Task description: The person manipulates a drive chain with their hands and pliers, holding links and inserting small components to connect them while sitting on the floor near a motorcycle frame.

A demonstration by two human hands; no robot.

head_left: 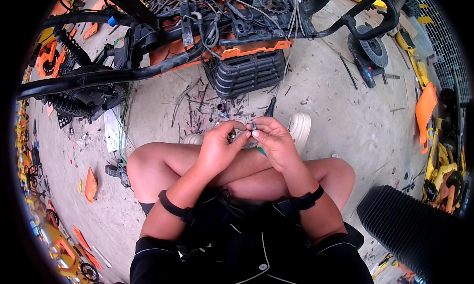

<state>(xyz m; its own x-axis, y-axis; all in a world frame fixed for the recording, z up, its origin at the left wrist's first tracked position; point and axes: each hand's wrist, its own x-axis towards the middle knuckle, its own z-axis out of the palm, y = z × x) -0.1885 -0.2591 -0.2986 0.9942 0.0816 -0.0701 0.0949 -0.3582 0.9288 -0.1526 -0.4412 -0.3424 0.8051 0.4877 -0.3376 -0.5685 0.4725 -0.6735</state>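
My left hand (220, 142) and my right hand (277, 142) meet over my crossed legs, fingertips almost touching. Between my right thumb and forefinger is a small dark piece (254, 126), too small to name. The left thumb and forefinger are pinched together beside it; what they grip is hidden. Under the right hand a bit of a green thing (261, 150) shows. Just beyond my hands lies a black-handled tool (270, 107) that looks like a screwdriver, near a small round metal part (221, 106).
Across the far side stands a black vehicle frame (163, 66) with hanging cables and a black slatted cover (249, 72). Wire scraps litter the floor. A cordless drill (366, 74) lies by a wheel at the right; a black ribbed object (395, 224) sits near right.
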